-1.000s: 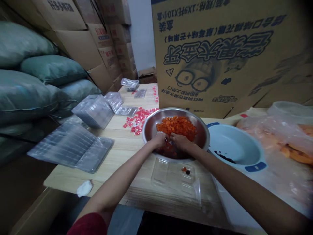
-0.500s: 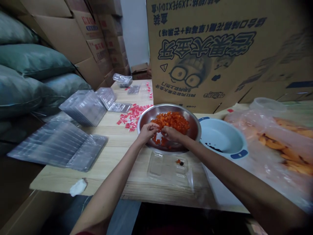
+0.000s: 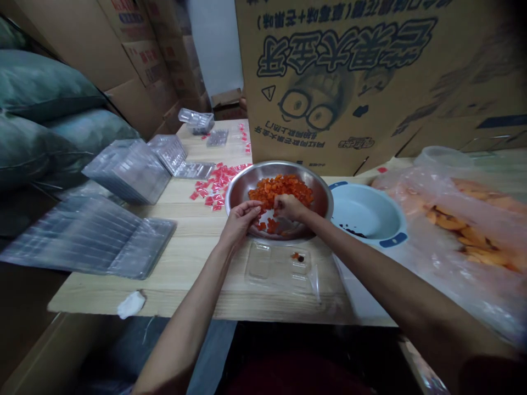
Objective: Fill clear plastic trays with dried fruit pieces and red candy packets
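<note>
Both hands are over the near side of a steel bowl (image 3: 323, 200) that holds a heap of small glossy orange pieces (image 3: 284, 187). My left hand (image 3: 242, 218) pinches thumb and finger together at the bowl's left front rim, with orange bits close to the tips. My right hand (image 3: 290, 208) is closed, fingers curled down against the near edge of the heap. What either hand holds is too small or hidden to make out. In front of the bowl lies a clear plastic tray (image 3: 259, 262); one orange and one dark piece (image 3: 300, 258) sit in it.
To the right are a light-blue basin (image 3: 366, 211) with dark bits and a plastic bag of orange slices (image 3: 473, 241). Red packets (image 3: 218, 186) and stacked clear trays (image 3: 127, 170) lie left. A big carton (image 3: 341, 93) stands behind. White wadding (image 3: 130, 304) lies at the front edge.
The view has shifted, so everything sits a little higher and further left. My fingertips have drawn slightly apart; both hands stay at the bowl.
</note>
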The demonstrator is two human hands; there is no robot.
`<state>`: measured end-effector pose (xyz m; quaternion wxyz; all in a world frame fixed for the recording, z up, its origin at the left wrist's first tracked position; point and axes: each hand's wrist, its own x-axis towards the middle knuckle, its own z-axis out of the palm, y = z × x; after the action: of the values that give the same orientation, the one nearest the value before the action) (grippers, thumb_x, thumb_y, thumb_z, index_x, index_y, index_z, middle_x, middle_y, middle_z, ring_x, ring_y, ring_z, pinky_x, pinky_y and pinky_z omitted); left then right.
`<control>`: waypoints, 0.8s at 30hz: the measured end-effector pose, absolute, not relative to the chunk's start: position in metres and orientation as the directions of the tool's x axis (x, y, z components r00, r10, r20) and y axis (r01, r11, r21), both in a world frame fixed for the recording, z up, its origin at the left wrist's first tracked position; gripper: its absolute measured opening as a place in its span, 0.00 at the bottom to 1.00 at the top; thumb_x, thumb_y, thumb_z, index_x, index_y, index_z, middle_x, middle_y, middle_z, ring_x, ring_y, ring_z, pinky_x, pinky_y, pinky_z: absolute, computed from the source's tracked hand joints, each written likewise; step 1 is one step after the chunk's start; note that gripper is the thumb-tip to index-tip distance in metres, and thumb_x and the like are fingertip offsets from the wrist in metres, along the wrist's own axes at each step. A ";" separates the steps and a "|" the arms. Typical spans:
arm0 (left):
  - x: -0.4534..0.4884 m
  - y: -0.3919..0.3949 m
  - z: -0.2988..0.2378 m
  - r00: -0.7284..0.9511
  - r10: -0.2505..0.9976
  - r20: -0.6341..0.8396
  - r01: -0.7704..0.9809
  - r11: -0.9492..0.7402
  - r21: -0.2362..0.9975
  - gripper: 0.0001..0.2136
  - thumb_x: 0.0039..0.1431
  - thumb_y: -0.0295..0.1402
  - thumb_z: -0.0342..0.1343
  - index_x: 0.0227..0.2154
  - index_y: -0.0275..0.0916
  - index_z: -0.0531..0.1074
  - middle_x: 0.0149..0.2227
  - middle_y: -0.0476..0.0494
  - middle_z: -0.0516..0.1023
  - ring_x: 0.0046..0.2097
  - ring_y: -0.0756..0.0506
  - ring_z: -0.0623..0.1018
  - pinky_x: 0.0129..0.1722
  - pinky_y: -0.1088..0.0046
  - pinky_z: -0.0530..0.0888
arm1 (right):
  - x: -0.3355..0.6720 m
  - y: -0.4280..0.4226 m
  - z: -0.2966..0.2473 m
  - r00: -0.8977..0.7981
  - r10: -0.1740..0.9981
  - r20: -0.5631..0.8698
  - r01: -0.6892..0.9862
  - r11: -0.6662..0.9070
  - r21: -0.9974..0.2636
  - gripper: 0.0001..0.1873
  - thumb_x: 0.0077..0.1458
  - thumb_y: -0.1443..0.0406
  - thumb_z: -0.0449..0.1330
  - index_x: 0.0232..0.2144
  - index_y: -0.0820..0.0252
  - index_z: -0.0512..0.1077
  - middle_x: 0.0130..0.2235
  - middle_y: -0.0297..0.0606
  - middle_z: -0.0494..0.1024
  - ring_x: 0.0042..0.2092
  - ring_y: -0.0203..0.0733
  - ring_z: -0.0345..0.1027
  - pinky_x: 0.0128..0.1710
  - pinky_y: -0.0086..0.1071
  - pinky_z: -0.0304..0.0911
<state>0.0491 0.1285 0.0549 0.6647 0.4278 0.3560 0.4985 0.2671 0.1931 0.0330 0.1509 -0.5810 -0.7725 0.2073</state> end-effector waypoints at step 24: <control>0.122 0.014 -0.007 0.723 0.648 0.240 0.318 -0.621 0.717 0.14 0.70 0.26 0.48 0.41 0.37 0.80 0.43 0.38 0.81 0.47 0.41 0.79 0.51 0.62 0.76 | 0.322 -0.022 0.056 0.031 0.980 0.194 0.421 0.164 -0.892 0.08 0.56 0.59 0.65 0.33 0.57 0.77 0.34 0.37 0.80 0.36 0.43 0.75 0.37 0.35 0.69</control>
<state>0.1219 0.0144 -0.0072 0.3346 0.8657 0.2789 0.2466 0.3220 -0.0224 0.0565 0.4433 -0.5646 -0.6207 0.3152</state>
